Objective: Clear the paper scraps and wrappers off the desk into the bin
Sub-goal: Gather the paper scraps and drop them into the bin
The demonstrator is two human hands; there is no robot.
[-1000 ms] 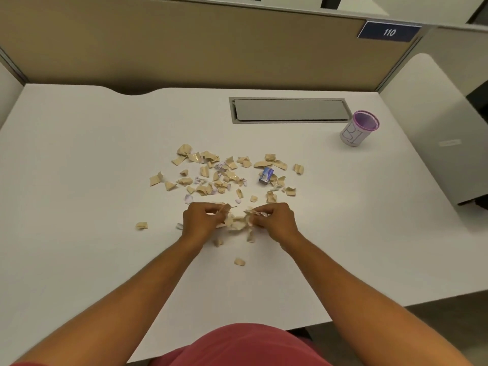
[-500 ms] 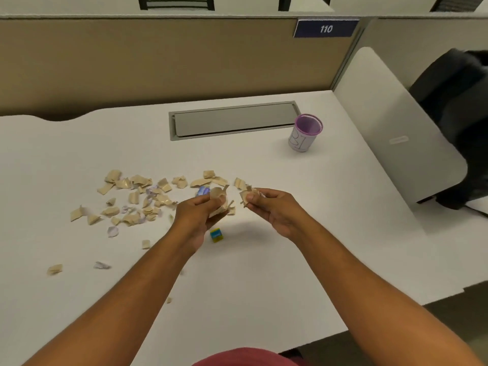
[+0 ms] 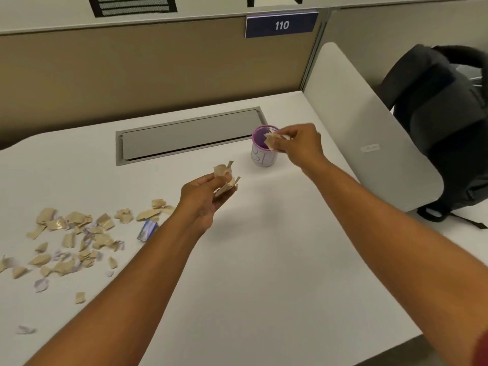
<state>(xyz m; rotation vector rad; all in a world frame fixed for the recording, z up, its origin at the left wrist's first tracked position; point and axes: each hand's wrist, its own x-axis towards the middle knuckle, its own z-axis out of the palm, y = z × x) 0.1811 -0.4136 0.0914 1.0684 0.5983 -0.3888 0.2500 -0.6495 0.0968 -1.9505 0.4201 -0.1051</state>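
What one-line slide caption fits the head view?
Right hand holds scraps over the purple-rimmed cup; left hand carries more.

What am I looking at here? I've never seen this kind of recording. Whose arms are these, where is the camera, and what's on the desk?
There is no machine: a person wears a wide-angle camera on the head, so the one picture looks forward and down along their own bare arms. The white desk sits in a cubicle marked 110. The right hand pinches tan scraps right at the rim of a small purple-rimmed cup, which seems to serve as the bin. The left hand holds another bunch of scraps above the desk, short of the cup. A pile of scraps, tan and pale purple, lies at the left, with a small shiny wrapper at its edge. A dark backpack sits beyond the side divider.
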